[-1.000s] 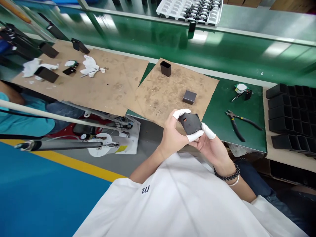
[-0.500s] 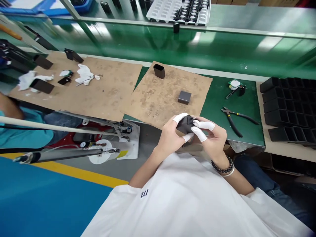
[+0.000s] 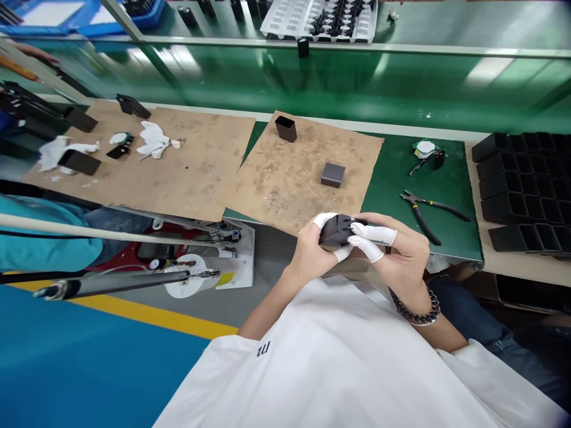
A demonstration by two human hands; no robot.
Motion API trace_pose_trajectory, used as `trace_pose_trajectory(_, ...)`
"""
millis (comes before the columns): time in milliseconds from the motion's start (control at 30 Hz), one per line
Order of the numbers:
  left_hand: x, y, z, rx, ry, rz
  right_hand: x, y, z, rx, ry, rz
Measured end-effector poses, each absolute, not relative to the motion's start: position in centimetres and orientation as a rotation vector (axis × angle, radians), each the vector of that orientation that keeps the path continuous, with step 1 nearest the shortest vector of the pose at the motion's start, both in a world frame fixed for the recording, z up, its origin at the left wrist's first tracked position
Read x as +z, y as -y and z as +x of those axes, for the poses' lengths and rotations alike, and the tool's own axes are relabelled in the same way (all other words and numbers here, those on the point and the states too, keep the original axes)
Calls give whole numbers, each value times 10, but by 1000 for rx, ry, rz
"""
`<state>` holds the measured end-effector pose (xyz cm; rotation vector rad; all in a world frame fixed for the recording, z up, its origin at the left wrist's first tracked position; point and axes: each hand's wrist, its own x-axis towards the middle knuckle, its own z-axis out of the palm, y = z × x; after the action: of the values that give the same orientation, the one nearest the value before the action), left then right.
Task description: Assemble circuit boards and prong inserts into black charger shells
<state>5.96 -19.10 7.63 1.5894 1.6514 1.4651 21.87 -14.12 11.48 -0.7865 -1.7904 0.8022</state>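
Close to my chest, my left hand (image 3: 309,246) grips a small black box-shaped housing (image 3: 335,230) by its left side. White finger covers sit on several of my fingertips. My right hand (image 3: 397,244) is closed at the housing's right end, its covered thumb and fingers pressed against it; a dark flat part shows between those fingers, partly hidden. On the cardboard sheet (image 3: 303,190) beyond my hands lie a dark grey block (image 3: 332,175) and an upright hollow black case (image 3: 286,129).
Right of the cardboard, pliers (image 3: 419,205) and a small circuit board with a white disc (image 3: 424,148) lie on the green mat. Rows of black cases (image 3: 517,178) stand at far right. A white tray (image 3: 285,21) sits on the shelf. A co-worker's teal sleeve (image 3: 44,232) shows left.
My right hand has shifted right and slightly down, away from my left hand. The housing has turned a little in my grip. At the upper left, another person's hand has come into view.
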Motion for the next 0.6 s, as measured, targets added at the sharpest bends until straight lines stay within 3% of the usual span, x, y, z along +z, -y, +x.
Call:
trace_pose_trajectory(433,75,188,60,1564,-1427,1697,124,146,230,775,1896,-682)
trace_pose_trajectory(600,66,186,56,1438,-1429,1656,114,136,232,947,1997,-710)
